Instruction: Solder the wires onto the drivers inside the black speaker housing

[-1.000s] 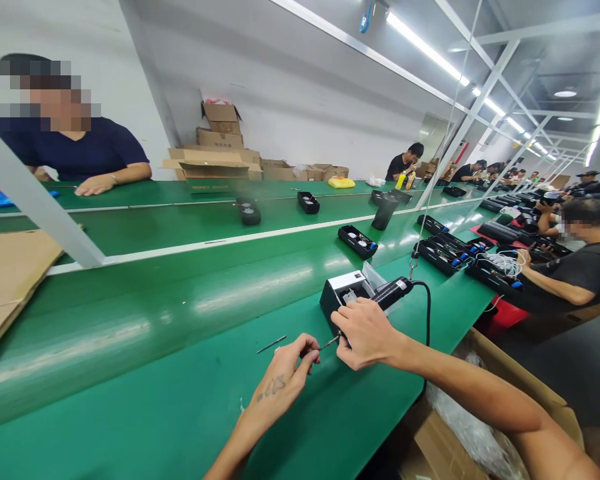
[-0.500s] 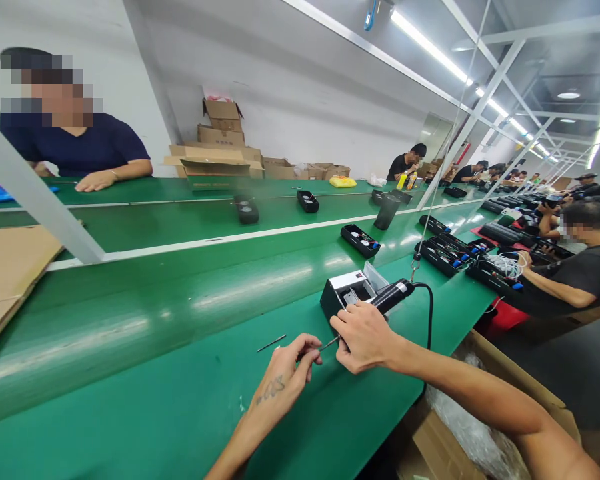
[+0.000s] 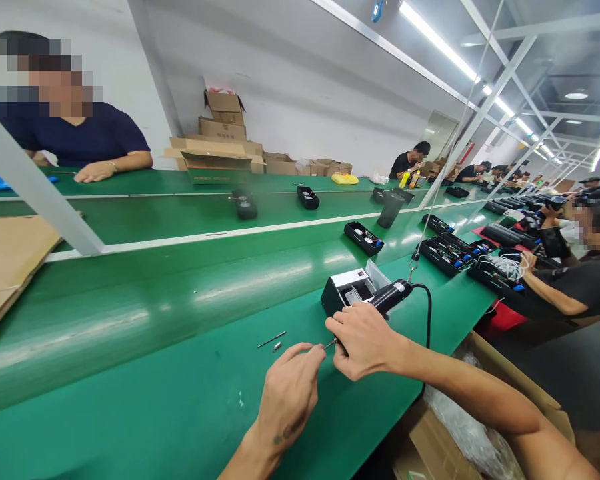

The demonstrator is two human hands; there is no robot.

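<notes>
My right hand (image 3: 363,339) is wrapped round the front of a black electric screwdriver (image 3: 393,297), which hangs from a cord and has a black cable at its rear. A thin metal screwdriver bit (image 3: 331,344) sticks out of its nose toward the left. The fingers of my left hand (image 3: 291,380) pinch the tip of that bit. On the green bench, just beyond my left hand, lie a loose bit (image 3: 271,339) and a small metal piece (image 3: 278,347). Behind the screwdriver stands a black and silver screw feeder box (image 3: 347,287) with a raised clear lid.
Black housings with parts inside (image 3: 364,238) sit on the belt and in a group (image 3: 445,253) at right. A white frame post (image 3: 40,180) and cardboard (image 3: 15,267) are at left. Several people work along the line. An open carton (image 3: 525,393) stands below, right.
My left hand has turned over, its back now facing up more, and its fingers have closed on the bit's tip. The small metal piece on the bench shows more fully. My right hand keeps its grip.
</notes>
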